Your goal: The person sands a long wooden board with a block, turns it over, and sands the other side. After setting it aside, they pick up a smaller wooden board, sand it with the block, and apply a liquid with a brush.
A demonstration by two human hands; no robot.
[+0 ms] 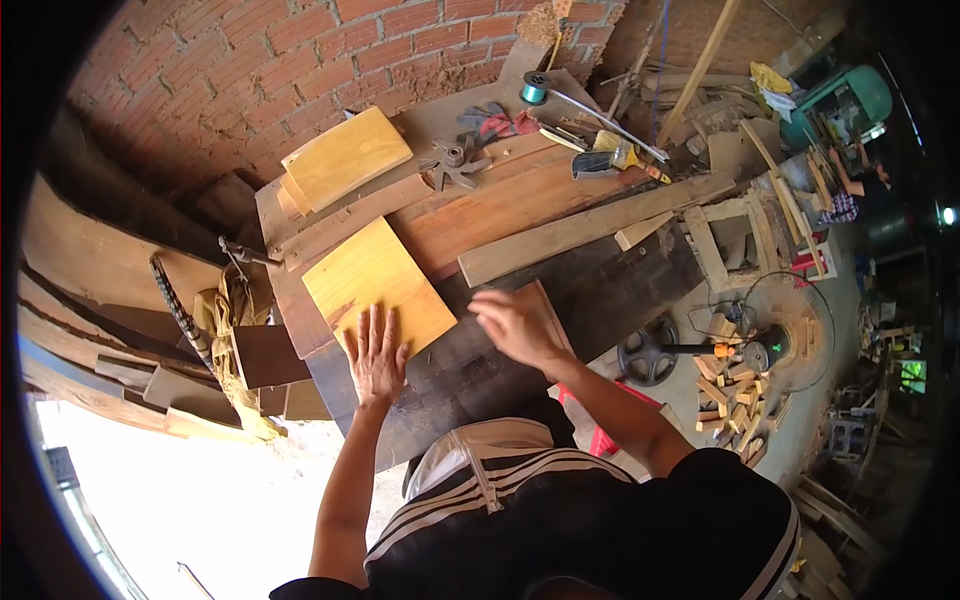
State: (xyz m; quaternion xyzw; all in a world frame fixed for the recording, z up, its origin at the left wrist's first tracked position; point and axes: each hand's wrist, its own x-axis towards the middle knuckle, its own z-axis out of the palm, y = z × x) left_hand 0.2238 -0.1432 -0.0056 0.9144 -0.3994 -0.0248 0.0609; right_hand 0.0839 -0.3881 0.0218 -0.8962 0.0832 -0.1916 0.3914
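A smooth yellow wooden board [385, 275] lies at an angle on the dark worktop [440, 385]. My left hand [375, 355] rests flat on its near edge, fingers spread. To the right of the board, my right hand [518, 325] is raised over the worktop with its fingers loosely bent and slightly apart; I see nothing in them. Just beyond the right hand, a thin reddish-brown wood piece [545, 305] is partly hidden by the hand and wrist.
Farther back lie another yellow board [347, 158], a metal star-shaped part [455, 165], gloves [500, 122], a thread spool [535, 88], and a paintbrush [625, 155]. A long plank [590, 230] crosses the bench. To the right stand a fan [775, 345] and wood offcuts [735, 405]; a person [860, 180] is beyond.
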